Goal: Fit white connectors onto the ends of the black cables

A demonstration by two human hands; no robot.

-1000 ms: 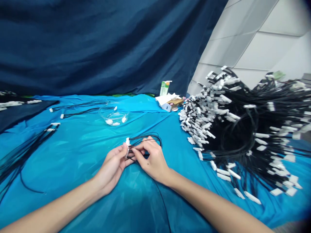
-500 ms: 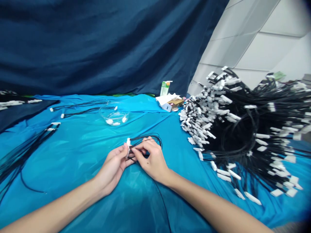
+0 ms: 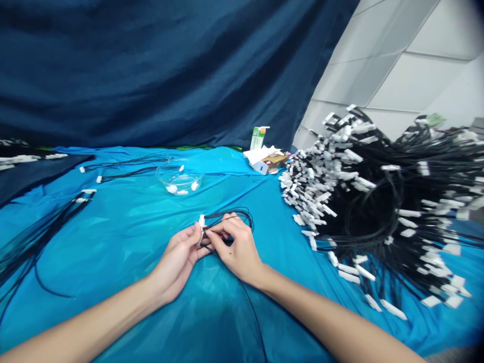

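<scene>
Near the middle of the blue cloth, my left hand [image 3: 183, 257] pinches a white connector [image 3: 201, 221] between thumb and fingers. Thin black wires [image 3: 242, 213] run from the connector and loop round to the right. My right hand [image 3: 236, 247] is closed on black wires just right of the connector, its fingertips close to those of my left hand. One wire hangs down below my right hand toward the bottom edge. The exact contact between fingertips and wires is partly hidden.
A clear bowl [image 3: 179, 177] with several white connectors stands beyond my hands. At the right rises a big heap of black cables [image 3: 370, 206] with white ends. Another cable bundle [image 3: 49, 227] lies at the left. A small open box [image 3: 274, 160] sits at the back.
</scene>
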